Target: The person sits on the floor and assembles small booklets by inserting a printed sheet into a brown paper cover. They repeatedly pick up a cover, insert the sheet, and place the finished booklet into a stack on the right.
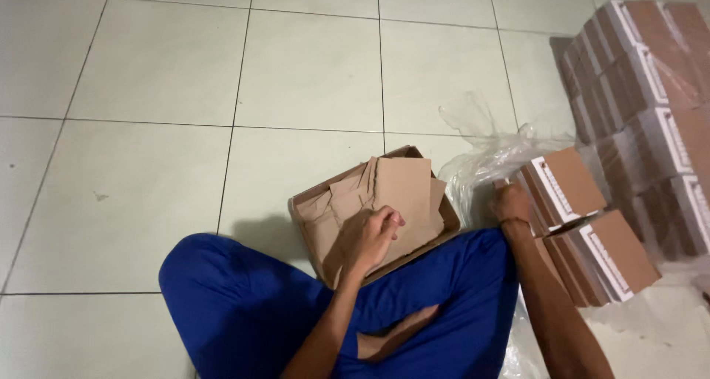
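Observation:
I sit cross-legged on a tiled floor in blue trousers. My left hand rests inside a shallow brown cardboard tray, its fingers curled on several loose brown cardboard pieces that lie in it. My right hand reaches to the right and touches the end of a stack of flat brown-and-white folded boxes. A second such stack lies just below it. Whether the right hand actually grips a box is hidden by the hand itself.
Crumpled clear plastic wrap lies behind the tray and under the stacks. A tall pile of the same flat boxes in plastic stands at the right. Pale floor tiles stretch to the left and back.

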